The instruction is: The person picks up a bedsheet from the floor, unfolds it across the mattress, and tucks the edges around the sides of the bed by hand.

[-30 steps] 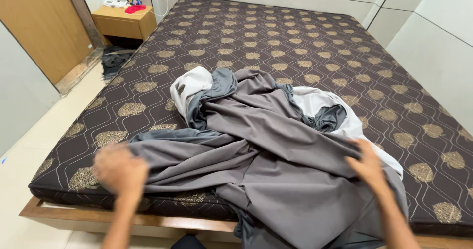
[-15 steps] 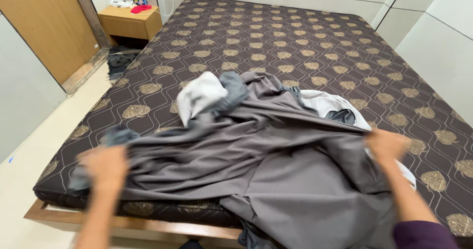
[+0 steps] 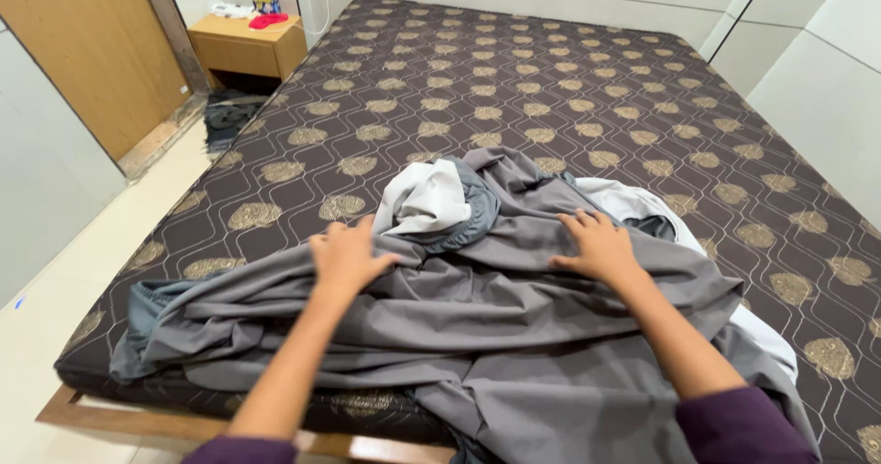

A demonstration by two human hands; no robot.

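Observation:
A crumpled grey bedsheet (image 3: 514, 335) lies heaped on the near half of a dark brown mattress (image 3: 514, 78) with a gold leaf pattern. Its white underside (image 3: 424, 198) shows in a fold near the middle, and another white patch shows at the right. My left hand (image 3: 349, 255) rests flat on the sheet just left of that white fold, fingers spread. My right hand (image 3: 598, 244) presses flat on the sheet to the right, fingers apart. Neither hand grips the cloth.
A wooden bed frame edge (image 3: 184, 427) shows at the front. A wooden bedside table (image 3: 243, 46) with small items stands at the far left, dark cloth (image 3: 229, 115) on the floor below it. A wooden door (image 3: 87, 55) is on the left, white walls on the right.
Both hands moved from the sheet's outer edges inward and forward onto the middle of the heap. The sheet is bunched nearer the centre, and the view has shifted closer.

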